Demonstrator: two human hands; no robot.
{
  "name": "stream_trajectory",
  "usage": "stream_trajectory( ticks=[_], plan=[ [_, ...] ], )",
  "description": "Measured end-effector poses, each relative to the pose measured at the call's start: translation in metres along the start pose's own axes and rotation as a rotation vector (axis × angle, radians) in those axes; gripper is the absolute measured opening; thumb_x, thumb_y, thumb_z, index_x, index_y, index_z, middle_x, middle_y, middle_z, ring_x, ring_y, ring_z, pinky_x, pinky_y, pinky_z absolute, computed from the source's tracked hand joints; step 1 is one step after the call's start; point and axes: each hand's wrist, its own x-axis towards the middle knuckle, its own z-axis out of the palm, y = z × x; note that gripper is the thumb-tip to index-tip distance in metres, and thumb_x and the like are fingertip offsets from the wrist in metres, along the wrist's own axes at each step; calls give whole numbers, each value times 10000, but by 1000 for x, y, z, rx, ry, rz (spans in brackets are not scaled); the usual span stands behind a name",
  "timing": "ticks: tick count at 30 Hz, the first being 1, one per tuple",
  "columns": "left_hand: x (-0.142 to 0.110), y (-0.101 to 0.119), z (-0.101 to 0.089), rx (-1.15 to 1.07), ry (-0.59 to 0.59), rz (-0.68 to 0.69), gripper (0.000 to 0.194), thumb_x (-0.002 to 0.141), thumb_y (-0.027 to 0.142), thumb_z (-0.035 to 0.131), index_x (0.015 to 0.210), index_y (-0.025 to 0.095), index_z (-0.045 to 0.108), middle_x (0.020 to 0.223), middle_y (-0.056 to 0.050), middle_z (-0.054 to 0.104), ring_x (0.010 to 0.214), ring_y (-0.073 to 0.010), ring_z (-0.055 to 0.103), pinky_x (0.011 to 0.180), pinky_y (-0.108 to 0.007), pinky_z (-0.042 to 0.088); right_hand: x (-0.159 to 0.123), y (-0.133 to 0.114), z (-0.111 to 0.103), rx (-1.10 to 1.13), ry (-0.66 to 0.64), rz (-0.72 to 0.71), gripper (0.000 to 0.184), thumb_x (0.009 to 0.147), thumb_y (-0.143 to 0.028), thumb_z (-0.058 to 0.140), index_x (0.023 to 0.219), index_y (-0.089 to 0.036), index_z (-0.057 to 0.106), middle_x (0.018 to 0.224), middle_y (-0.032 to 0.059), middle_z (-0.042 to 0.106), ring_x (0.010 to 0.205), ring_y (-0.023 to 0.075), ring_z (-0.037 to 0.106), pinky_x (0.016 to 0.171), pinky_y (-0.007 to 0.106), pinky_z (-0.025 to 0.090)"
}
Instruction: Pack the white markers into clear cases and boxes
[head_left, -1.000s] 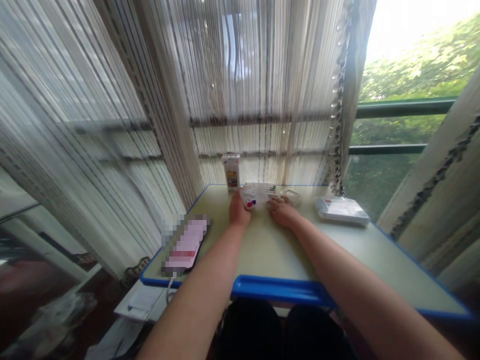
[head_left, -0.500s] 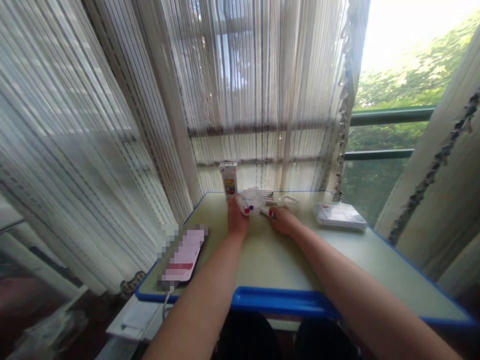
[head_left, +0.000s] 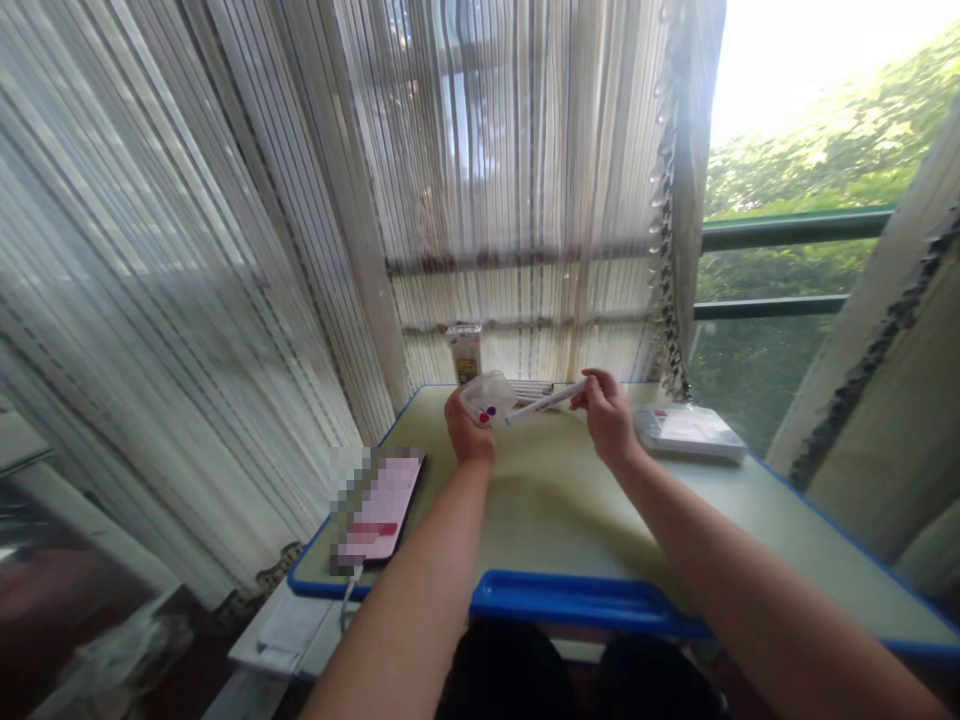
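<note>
My left hand is closed round a clear plastic box, tilted with its opening toward me. A red and a dark purple marker end show inside it. In my right hand, the fingers pinch a white marker near one end. Its blue-green tip points left and down, close to the box's opening, and I cannot tell whether they touch. Behind the box, several white markers lie on the table.
A tall clear container with a label stands at the back left. On the right lies a flat clear case. A partly blurred phone with a cable rests on the left. The table has a blue front tray.
My right hand has lifted a white marker off the table and swung it up and rightward, its tip toward the box. My left hand has shifted slightly left with the box.
</note>
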Motion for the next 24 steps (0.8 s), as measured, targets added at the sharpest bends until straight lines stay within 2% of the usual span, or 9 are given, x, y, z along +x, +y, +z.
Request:
stream_trajectory(
  ticks=[3,5,7,9,12,15,19,24],
  plan=[
    [-2,2,1,-40,-11,8,452,650,56,560,1074,209,524,1012,-71,587,1004,-233,545,924,-419,442,-1,-6,4,162,14,86,246,803,-419,521,914,-201,499,558,-70,523,474,103,552,511,253,490],
    [-3,4,2,-70,-31,-2,443,648,59,562,1064,209,538,1012,-74,589,1001,-236,548,922,-415,445,-2,-11,6,196,38,64,247,790,-413,552,912,-207,492,622,-61,548,515,105,594,547,270,524],
    [-3,5,3,-83,-61,-16,441,645,65,560,1062,206,545,1023,-81,585,1006,-243,546,920,-418,446,-5,-18,6,159,36,-23,222,811,-395,544,924,-211,493,670,-50,552,559,113,623,583,284,543],
    [-4,5,4,-74,-89,-26,445,648,75,557,1076,193,539,1037,-93,575,1016,-252,542,921,-434,441,-10,-23,7,38,-1,-170,185,846,-373,516,937,-212,508,750,-19,562,592,116,634,595,287,545],
    [-5,4,7,-53,-111,-25,445,657,88,557,1089,187,521,1046,-102,565,1025,-263,535,916,-452,438,-20,-28,7,-214,-102,-440,148,884,-319,481,960,-214,552,947,51,562,687,126,637,646,302,549],
    [-6,4,8,-56,-120,5,463,650,78,564,1090,210,502,1040,-92,563,1020,-262,532,904,-443,441,-28,-28,8,-404,-230,-630,173,894,-273,471,1026,-226,573,1011,80,575,825,161,625,742,328,544],
    [-6,6,6,-68,-158,38,462,653,73,567,1084,216,485,1026,-82,570,1002,-248,539,901,-425,441,-35,-24,10,-494,-312,-693,286,888,-288,501,1167,-226,512,971,70,636,791,156,638,749,314,535],
    [-6,12,3,-95,-164,41,432,663,89,572,1071,203,488,1003,-82,570,972,-237,552,882,-408,453,-33,-23,10,-537,-380,-741,226,894,-304,500,1084,-207,572,971,79,665,794,163,645,756,309,521]
  ],
)
